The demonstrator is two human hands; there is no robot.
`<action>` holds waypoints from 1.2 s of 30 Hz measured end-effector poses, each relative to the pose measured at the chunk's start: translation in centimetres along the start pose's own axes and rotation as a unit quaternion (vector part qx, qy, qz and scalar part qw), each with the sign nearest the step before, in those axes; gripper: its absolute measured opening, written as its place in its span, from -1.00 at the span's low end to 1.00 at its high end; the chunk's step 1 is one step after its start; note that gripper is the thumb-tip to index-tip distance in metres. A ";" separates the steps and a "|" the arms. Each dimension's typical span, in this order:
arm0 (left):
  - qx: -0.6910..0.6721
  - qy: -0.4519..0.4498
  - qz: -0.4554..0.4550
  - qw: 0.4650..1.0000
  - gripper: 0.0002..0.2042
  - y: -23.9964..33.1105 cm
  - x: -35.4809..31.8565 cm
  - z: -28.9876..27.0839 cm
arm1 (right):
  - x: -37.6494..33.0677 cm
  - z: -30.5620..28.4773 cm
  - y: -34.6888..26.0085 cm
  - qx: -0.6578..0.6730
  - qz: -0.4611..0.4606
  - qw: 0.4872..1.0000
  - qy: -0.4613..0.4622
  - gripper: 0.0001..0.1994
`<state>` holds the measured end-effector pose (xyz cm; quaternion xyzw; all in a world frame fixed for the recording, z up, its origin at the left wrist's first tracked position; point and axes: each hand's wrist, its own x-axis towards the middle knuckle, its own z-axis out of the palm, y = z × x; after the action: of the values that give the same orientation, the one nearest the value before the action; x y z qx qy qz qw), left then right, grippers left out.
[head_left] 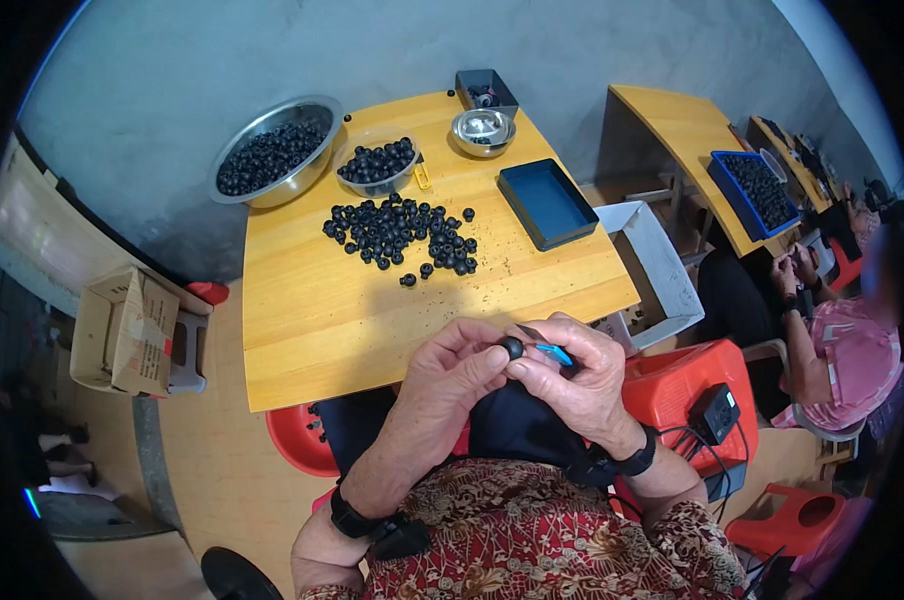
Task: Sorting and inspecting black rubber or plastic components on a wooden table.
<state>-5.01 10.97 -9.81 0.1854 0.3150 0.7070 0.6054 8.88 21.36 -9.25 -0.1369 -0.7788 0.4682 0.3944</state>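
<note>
Wooden table (312, 320) strewn with black beads (400, 232), left hand (450, 372) pinching one bead (513, 348), right hand (577, 378) gripping blue-handled tool (552, 352)

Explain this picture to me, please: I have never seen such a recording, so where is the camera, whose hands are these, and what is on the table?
No machine here: a head-worn fisheye camera looks down at the person's own bare hands. The left hand pinches a small black bead; the right hand holds a blue-handled tool against it. On the yellow table lie a loose bead pile, a large steel bowl and a smaller bowl of beads, and a dark blue tray. Another person works at right.
</note>
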 end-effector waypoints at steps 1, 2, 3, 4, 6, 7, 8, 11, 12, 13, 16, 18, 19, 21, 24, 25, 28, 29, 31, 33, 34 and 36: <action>0.000 -0.001 0.001 1.000 -0.82 0.0 -0.1 0.0 | 0.0 0.0 -0.1 0.002 0.000 1.000 0.002 -0.69; -0.001 -0.001 0.007 1.000 -0.82 -0.1 -0.2 0.0 | 0.0 0.0 -0.2 0.002 -0.001 1.000 0.002 -0.69; -0.002 -0.002 0.012 1.000 -0.82 -0.1 -0.2 0.0 | 0.0 0.0 -0.3 0.002 0.005 1.000 0.000 -0.70; -0.002 -0.003 0.013 1.000 -0.82 -0.1 -0.3 0.0 | 0.0 0.0 -0.5 0.002 0.011 1.000 -0.002 -0.71; 0.005 0.001 0.028 1.000 -0.82 -0.2 -0.3 0.0 | 0.0 0.0 -0.6 -0.011 -0.002 1.000 0.006 -0.72; 0.005 0.001 0.029 1.000 -0.82 -0.2 -0.3 0.0 | 0.0 0.1 -0.7 -0.024 -0.014 1.000 0.014 -0.73; 0.001 0.008 0.028 1.000 -0.82 -0.2 -0.3 0.1 | 0.0 0.1 -0.7 -0.024 -0.015 0.999 0.014 -0.73; -0.004 0.019 0.026 0.999 -0.83 -0.2 -0.4 0.4 | 0.0 0.2 -0.9 -0.062 -0.049 0.996 0.030 -0.74; -0.006 0.023 0.025 0.999 -0.83 -0.2 -0.4 0.5 | -0.1 0.3 -0.8 -0.073 -0.067 0.994 0.041 -0.75; -0.006 0.023 0.025 0.999 -0.83 -0.2 -0.4 0.5 | -0.2 0.3 -0.7 -0.083 -0.085 0.992 0.053 -0.75; -0.008 0.018 0.022 1.000 -0.84 -0.3 -0.3 0.4 | -0.3 0.2 -0.2 -0.080 -0.111 0.989 0.052 -0.76; -0.012 0.017 0.021 1.000 -0.82 -0.3 -0.3 0.5 | -0.4 0.1 -0.2 -0.065 -0.088 0.992 0.058 -0.77; -0.012 0.017 0.021 1.000 -0.82 -0.3 -0.3 0.5 | -0.5 0.0 -0.1 -0.050 -0.066 0.995 0.062 -0.77; -0.001 0.018 0.027 0.999 -0.80 -0.3 -0.3 0.5 | -0.6 -0.4 0.3 -0.033 -0.045 0.996 0.069 -0.78; -0.004 0.030 0.030 0.999 -0.82 -0.3 -0.3 0.5 | -0.2 -0.9 -0.1 -0.019 -0.021 0.996 0.083 -0.83; -0.004 0.030 0.029 0.999 -0.82 -0.3 -0.4 0.5 | 0.1 -1.1 -0.3 -0.074 -0.052 0.992 0.082 -0.83; -0.011 0.032 0.031 0.999 -0.80 -0.3 -0.4 0.6 | 0.3 -1.3 -0.3 -0.173 -0.132 0.973 0.078 -0.82; -0.013 0.038 0.038 0.998 -0.81 -0.3 -0.4 0.6 | 0.3 -1.3 -0.3 -0.217 -0.182 0.956 0.073 -0.79; -0.015 0.044 0.045 0.998 -0.82 -0.4 -0.4 0.6 | 0.1 -1.1 -0.3 -0.243 -0.196 0.948 0.062 -0.75; -0.017 0.048 0.054 0.997 -0.85 -0.5 -0.4 0.7 | -0.3 -1.0 0.2 -0.281 -0.226 0.932 0.047 -0.65; -0.017 0.049 0.055 0.997 -0.85 -0.5 -0.4 0.7 | -0.4 -1.0 0.3 -0.281 -0.226 0.932 0.046 -0.65; -0.002 0.047 0.070 0.996 -0.88 -0.6 -0.5 0.7 | -0.6 -0.9 0.5 -0.299 -0.240 0.923 0.037 -0.60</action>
<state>-4.02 10.68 -9.69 0.1722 0.3280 0.7565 0.5390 9.80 21.83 -9.71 -0.0746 -0.8771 0.0990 0.4641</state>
